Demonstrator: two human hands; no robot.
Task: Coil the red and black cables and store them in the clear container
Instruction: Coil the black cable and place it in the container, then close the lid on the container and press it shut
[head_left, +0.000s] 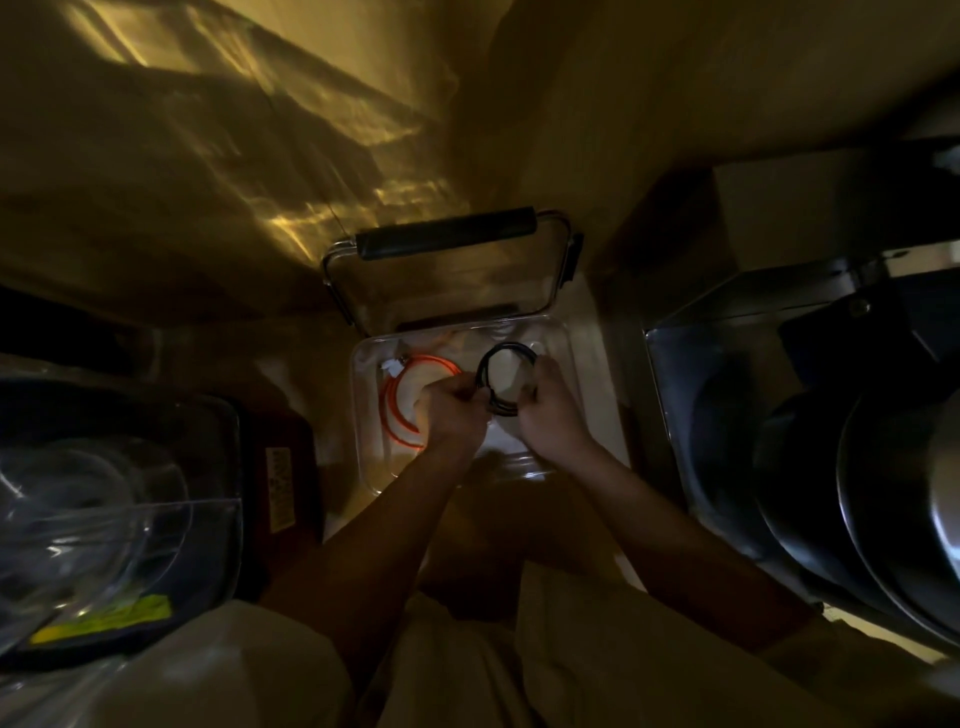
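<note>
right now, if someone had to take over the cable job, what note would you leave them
Left hand and right hand: both grip the coiled black cable, held over the clear container.
Red cable: coiled, lying in the container's left half.
Lid: open, standing behind the container.
Done: both cables coiled, red one stored.
Left: set the black coil down beside the red one and let go.

1. Both forearms are bare and reach forward from the bottom of the shot, angling in toward each other.
2. Left hand (453, 410) is curled into a loose fist, fingers pinched shut, knuckles up.
3. Right hand (545, 402) sits just beside it, also closed, thumb side facing left.
4. The hands are nearly touching, at about the same height.
</note>
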